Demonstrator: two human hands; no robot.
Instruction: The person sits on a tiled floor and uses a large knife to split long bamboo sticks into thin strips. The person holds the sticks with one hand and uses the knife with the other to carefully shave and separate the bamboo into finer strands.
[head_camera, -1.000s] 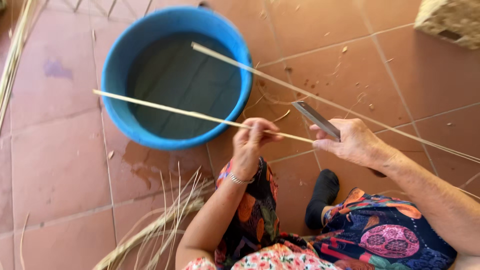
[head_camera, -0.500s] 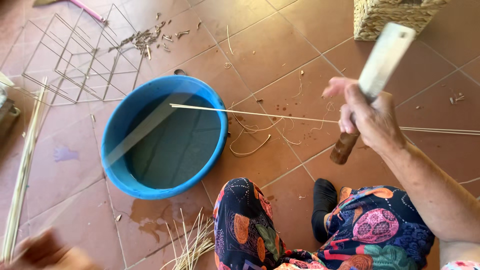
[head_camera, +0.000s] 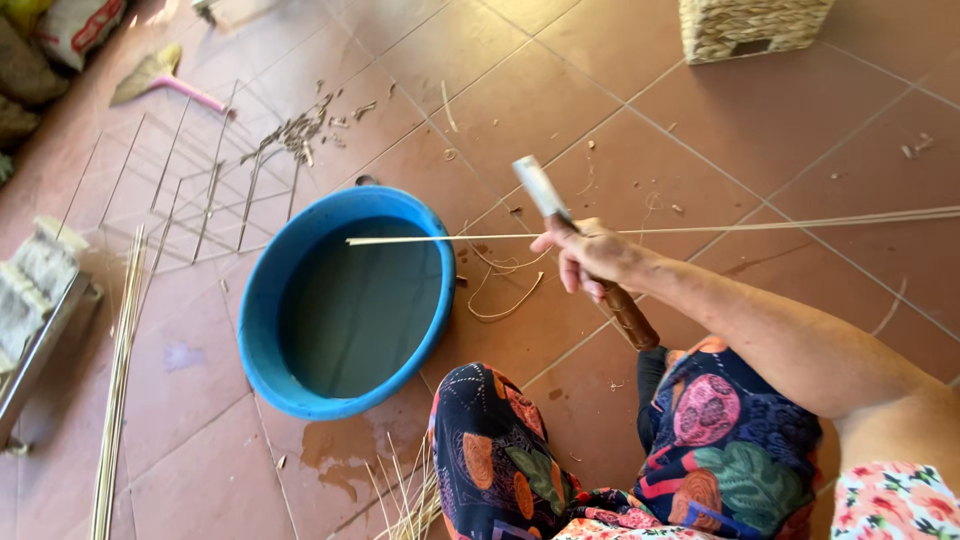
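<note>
Head view. The right hand (head_camera: 585, 258) is closed in a fist around a knife with a brown wooden handle and a pale flat blade (head_camera: 588, 252); the blade points up and away from the person, and the handle end projects below the fist toward the knee. A long thin pale cane strip (head_camera: 700, 228) runs nearly level across the frame, from the right edge, past the fist, to a free tip over the round blue plastic basin (head_camera: 262, 300). Whether the fingers also pinch the strip cannot be told from this angle. The left hand is out of frame.

The basin stands on the terracotta tile floor (head_camera: 620, 120), just left of the person's knees, and holds dark water. A wet patch lies on the tile below its near rim.

A woven straw box (head_camera: 750, 25), square-sided and tan, sits at the top edge. A thin wire frame (head_camera: 180, 180) lies flat at upper left, with a heap of cane shavings (head_camera: 295, 130) beside it. A pink-handled brush (head_camera: 165, 80) lies further up. A white printed sack (head_camera: 85, 25) occupies the top left corner. A bundle of straight pale canes (head_camera: 118, 380) lies along the left side.
</note>
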